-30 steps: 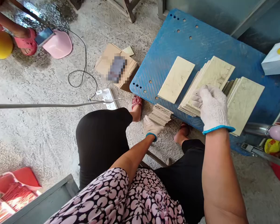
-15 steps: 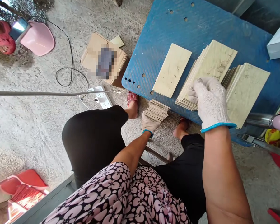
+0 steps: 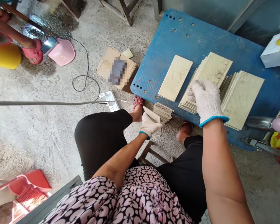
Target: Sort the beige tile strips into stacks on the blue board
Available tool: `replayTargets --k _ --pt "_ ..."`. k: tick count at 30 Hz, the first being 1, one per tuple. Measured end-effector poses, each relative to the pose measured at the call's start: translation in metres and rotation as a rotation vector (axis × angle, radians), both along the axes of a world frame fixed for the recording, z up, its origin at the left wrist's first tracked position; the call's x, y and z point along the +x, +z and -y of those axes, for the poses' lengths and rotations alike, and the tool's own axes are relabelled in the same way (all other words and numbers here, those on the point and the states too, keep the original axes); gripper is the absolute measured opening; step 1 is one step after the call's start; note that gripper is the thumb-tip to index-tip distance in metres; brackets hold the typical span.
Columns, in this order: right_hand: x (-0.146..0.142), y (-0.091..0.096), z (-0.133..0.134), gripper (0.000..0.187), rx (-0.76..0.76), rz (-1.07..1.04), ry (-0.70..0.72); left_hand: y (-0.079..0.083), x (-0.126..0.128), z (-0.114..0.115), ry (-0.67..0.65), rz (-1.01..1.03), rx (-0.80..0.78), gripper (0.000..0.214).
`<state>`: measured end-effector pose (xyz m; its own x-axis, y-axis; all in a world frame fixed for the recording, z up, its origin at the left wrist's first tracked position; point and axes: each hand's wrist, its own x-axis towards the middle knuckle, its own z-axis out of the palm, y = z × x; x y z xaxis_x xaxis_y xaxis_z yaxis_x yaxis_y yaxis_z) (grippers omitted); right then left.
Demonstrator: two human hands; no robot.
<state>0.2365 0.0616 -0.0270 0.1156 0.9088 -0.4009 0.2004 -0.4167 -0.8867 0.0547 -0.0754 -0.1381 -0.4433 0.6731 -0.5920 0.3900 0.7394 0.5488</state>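
Head view: we look down on a blue bench (image 3: 154, 65) in the upper right of the frame, where thin pale boards lie in several groups. We see a flat pale board (image 3: 175, 77) to the left, a middle stack (image 3: 212, 70) of fanned boards beside it, and a right stack (image 3: 244, 93) just beyond. A small stack (image 3: 163, 112) of narrow pieces shows near the centre of the frame, by the bench's lower left edge; we cannot tell what supports it.

Our left hand (image 3: 151, 126), in a pale knitted glove with a blue cuff, is right of centre, just below the small stack. It is closed around a single thin piece (image 3: 151, 114), which stands tilted between thumb and fingers; we cannot tell whether the thumb touches the small stack. Our right hand (image 3: 205, 98), gloved alike, is over the lower part of the middle stack with its fingers partly curled. We cannot tell whether it has hold of a board or merely rests there.

Left of the bench, a cardboard box (image 3: 105, 63) with a blurred patch on top sits on the floor, above a white power strip (image 3: 113, 104). A white box (image 3: 276, 51) is at the right edge of the frame.
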Motion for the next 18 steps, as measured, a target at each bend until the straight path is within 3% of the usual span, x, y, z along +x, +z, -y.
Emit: replayTargets --k 3,6,12,18 --pt "0.003 0.002 -0.001 0.033 0.002 -0.032 -0.032 0.029 -0.001 0.000 -0.038 -0.028 0.026 0.093" --pt "0.011 0.001 -0.003 0.033 0.046 -0.038 -0.071 0.055 -0.012 -0.021 -0.114 -0.067 -0.016 0.091" --pt "0.031 -0.003 -0.007 0.034 0.111 -0.081 -0.153 0.090 -0.023 -0.093 -0.274 -0.145 0.024 0.076" --pt "0.039 -0.004 -0.007 0.037 0.109 -0.128 -0.181 0.109 -0.007 -0.177 -0.314 -0.065 0.079 0.068"
